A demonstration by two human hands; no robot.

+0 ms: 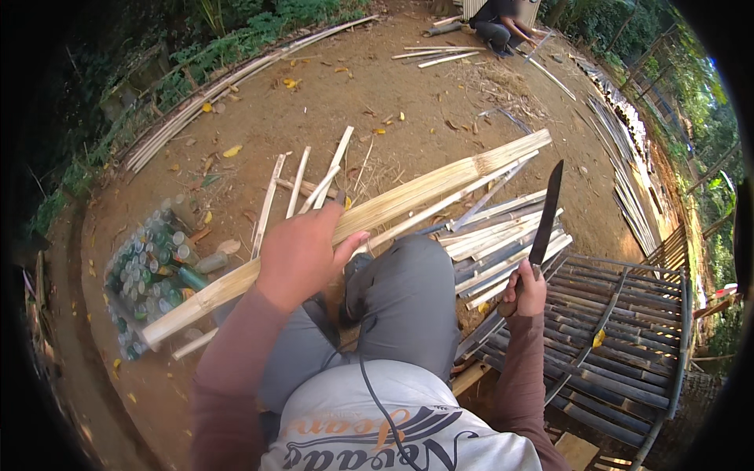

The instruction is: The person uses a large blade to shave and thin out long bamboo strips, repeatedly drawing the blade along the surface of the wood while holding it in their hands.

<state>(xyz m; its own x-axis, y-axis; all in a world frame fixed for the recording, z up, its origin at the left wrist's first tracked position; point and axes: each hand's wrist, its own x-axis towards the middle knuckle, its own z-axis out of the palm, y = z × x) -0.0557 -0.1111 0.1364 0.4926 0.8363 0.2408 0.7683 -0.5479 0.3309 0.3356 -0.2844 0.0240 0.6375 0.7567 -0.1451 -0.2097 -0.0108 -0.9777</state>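
A long, pale split bamboo strip (432,182) lies slantwise across the front of me, above my knees. My left hand (302,253) grips it near its middle, with the thumb along the lower edge. My right hand (525,289) is closed round the handle of a machete (547,212), whose dark blade points up and away from me. The blade is apart from the strip. Below the held strip runs a narrower bamboo strip (420,215); whether I hold that one too, I cannot tell.
Cut bamboo strips (510,235) are piled right of my knee, beside a bamboo slat bench (613,345). Glass bottles (149,275) cluster at the left. Loose bamboo pieces (298,177) lie ahead on the dirt. Another person (500,27) crouches far off, near more strips.
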